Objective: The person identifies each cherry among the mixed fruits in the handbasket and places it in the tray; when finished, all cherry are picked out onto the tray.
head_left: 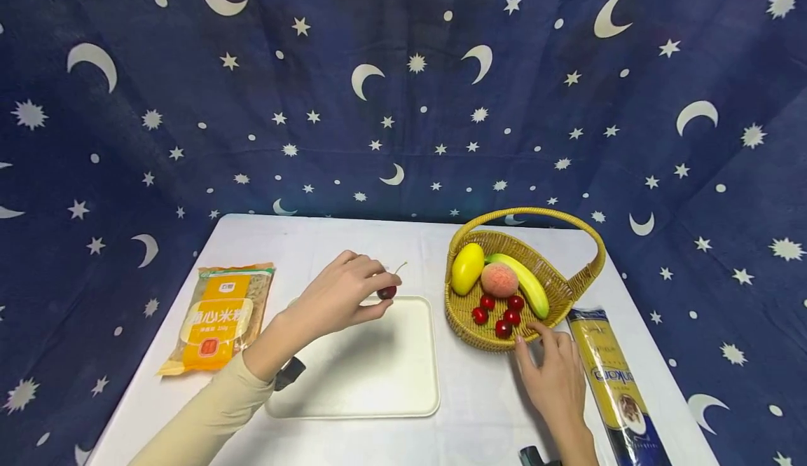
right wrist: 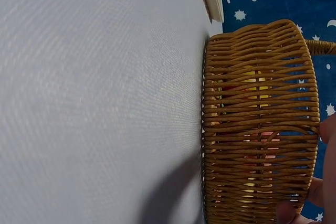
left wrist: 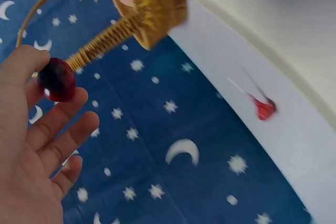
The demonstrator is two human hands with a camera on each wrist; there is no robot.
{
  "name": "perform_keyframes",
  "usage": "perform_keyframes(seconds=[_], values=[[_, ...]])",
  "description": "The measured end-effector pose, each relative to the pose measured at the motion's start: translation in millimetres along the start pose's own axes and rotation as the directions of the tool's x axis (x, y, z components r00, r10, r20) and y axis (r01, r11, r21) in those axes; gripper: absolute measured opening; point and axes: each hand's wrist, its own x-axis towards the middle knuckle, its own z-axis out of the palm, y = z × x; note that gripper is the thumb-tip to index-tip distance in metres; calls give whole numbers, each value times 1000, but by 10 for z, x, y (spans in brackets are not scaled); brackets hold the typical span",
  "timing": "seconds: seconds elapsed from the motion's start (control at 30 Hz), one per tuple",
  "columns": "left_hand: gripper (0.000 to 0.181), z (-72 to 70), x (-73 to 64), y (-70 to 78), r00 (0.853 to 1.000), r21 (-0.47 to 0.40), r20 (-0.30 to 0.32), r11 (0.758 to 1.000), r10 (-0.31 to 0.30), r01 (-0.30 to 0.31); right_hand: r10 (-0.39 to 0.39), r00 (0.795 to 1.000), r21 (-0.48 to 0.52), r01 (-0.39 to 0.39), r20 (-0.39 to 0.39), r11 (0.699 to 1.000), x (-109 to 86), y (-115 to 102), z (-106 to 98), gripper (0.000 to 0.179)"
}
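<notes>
Fabric, dark blue with white moons and stars, hung beyond the rectangular cream tray. Right of the tray stood a golden-brown wicker basket holding red, yellow and pink fruit; left of the tray lay an orange-and-clear plastic packet. The two hands were apart: right of the tray, the right hand gripped the basket's near rim, while the left hand pinched a round dark-red cherry aloft near the tray's far edge.
</notes>
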Motion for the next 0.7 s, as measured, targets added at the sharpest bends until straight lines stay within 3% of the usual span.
perform_keyframes(seconds=[0.3,0.47,0.7], values=[[26,-45,-683,-54,982,59,-31,981,-184,186,17,1000,-1,-17,11,1000,-10,-27,-2,40],[31,77,-994,-96,962,65,-28,960,-272,273,20,1000,-4,-20,7,1000,-18,-28,-1,39],[30,323,-1339,-205,936,88,0,932,-352,351,17,1000,-13,-17,8,1000,-8,-60,5,39]])
